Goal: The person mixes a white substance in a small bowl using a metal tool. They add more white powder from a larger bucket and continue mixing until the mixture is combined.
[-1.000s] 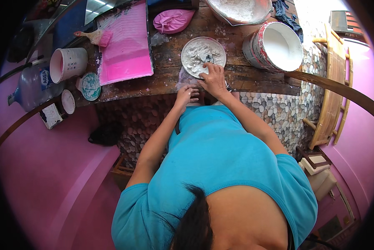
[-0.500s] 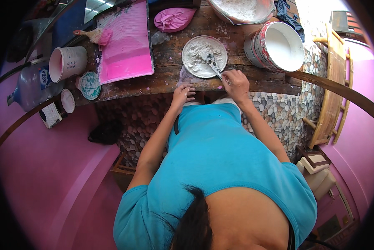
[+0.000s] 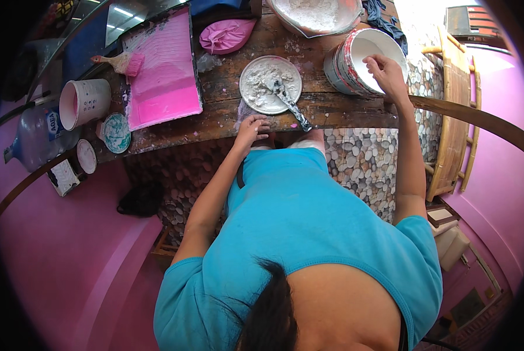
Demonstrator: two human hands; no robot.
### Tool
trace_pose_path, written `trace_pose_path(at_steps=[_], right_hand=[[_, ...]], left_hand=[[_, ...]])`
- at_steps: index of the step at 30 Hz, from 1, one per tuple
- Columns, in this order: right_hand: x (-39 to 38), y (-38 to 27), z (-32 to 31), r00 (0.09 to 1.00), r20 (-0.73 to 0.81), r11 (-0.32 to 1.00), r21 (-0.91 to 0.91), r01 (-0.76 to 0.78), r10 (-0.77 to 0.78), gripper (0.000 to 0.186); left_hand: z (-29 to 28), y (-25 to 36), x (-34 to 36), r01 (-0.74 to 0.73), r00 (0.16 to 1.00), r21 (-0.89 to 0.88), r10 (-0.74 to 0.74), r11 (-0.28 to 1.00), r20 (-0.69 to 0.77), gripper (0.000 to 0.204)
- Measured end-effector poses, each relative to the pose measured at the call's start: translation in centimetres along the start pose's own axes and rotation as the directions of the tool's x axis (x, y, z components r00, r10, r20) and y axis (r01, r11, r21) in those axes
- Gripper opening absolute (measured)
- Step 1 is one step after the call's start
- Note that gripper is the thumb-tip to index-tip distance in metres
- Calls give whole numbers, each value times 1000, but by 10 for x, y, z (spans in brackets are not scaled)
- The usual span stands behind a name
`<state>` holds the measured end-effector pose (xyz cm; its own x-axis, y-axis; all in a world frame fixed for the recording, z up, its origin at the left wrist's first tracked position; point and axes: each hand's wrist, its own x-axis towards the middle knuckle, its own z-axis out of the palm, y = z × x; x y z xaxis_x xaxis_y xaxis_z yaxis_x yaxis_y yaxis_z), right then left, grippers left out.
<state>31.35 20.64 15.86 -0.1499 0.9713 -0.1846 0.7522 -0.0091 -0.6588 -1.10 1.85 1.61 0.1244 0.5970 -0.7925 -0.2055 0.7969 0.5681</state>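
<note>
Currently, on the far left, a white tub (image 3: 86,104) stands well apart from your left hand, and between them a tray (image 3: 167,50) coated in pink carries a brush (image 3: 124,62) resting on its outer side. A pink bundle (image 3: 227,36) lies beyond your left hand (image 3: 252,130), which rests at the near edge of the tabletop (image 3: 224,93), fingers loosely curved and empty as far as can be seen. Just beyond and to the right of that hand sits the round dish (image 3: 256,108) of lumpy white paste (image 3: 259,76); the smeared tool (image 3: 291,105) lies with its head in the paste and its handle over the rim, pointing to the near edge between your hands, held by neither. Past the dish is a wide bowl (image 3: 303,24) of white powder. Your right hand (image 3: 386,73) is over the mouth of the white bucket (image 3: 341,70), fingers bent; you cannot tell here whether they pinch anything. The step in hand looks like a reach toward the bucket, with the mixing paused. The next move probably calls for clearing the bucket's rim and bringing your right hand back to the handle.
</note>
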Motion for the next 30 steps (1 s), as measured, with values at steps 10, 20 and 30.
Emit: trace_pose_path(at_steps=[10,20,30], right_hand=[[56,60,24,811,502,942,-28,-333,301,30],[40,21,-25,676,697,553,476,-684,237,20],[34,-61,7,645,759,622,464,-631,88,34]], left_hand=[[-29,-10,-9,-90,990,-123,75,988,-119,29],[-26,-17,-4,-119,988,-204,95,972,-122,27],[-17,-12,4,-145,987,-244,125,959,-97,28]])
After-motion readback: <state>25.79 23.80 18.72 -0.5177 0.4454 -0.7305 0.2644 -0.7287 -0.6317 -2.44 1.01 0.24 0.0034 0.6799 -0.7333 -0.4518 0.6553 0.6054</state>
